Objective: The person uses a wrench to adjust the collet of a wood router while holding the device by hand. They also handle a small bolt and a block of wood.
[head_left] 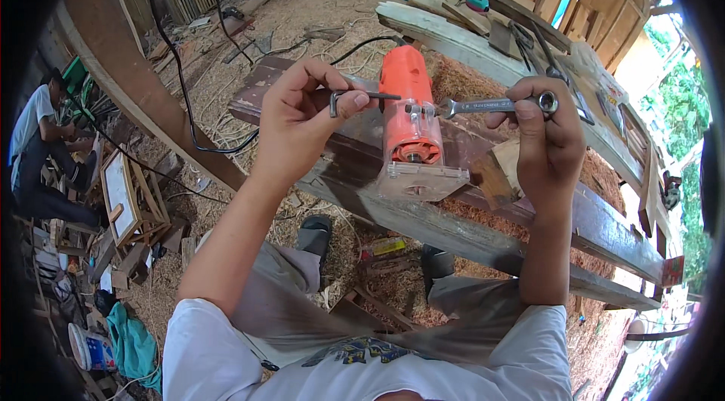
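An orange trim router [406, 80] with a clear plastic base [430, 179] stands on a dark wooden plank [351, 148] in front of me. My left hand [293, 118] pinches a dark L-shaped hex key [385, 96] between thumb and fingers, its long end reaching the clamp bolts on the router's side. From the other side, my right hand [550, 140] grips a silver combination wrench [483, 106] near its ring end. The wrench's open end is at the clamp bolts; whether it sits on a nut is too small to tell.
A wood block [498, 174] lies right of the router. Beyond are planks [453, 27] with tools and a plastic bag [585, 61]. A black cable [181, 76] loops at left over sawdust. Another person [49, 137] sits far left near a wooden frame [124, 193].
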The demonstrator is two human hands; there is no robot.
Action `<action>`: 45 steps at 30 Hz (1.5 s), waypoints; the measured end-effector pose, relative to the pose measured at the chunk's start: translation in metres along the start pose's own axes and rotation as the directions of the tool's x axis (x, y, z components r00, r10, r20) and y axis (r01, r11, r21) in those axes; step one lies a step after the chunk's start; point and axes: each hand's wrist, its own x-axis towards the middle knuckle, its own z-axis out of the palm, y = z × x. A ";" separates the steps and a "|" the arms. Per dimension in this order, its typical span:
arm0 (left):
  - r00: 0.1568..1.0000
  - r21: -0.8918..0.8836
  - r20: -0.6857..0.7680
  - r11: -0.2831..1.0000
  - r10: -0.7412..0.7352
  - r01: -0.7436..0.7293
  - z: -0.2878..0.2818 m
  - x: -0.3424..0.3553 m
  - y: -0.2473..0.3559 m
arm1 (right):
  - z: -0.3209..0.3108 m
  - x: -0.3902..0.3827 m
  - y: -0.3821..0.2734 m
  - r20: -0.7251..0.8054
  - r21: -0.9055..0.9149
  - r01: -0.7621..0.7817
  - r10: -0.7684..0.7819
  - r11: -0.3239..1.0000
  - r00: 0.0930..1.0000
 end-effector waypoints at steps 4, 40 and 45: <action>0.996 -0.020 -0.014 0.996 0.084 -0.085 0.008 -0.008 0.004 | 0.003 -0.001 -0.001 0.009 -0.016 0.002 -0.001 1.000 1.000; 0.999 -0.063 -0.043 0.998 -0.008 0.005 0.010 -0.007 -0.005 | 0.000 -0.004 -0.001 0.025 -0.094 0.083 -0.081 0.992 0.996; 1.000 -0.020 -0.009 1.000 -0.019 0.019 0.005 -0.007 -0.009 | 0.001 -0.004 -0.001 0.016 -0.076 0.072 -0.071 0.994 0.997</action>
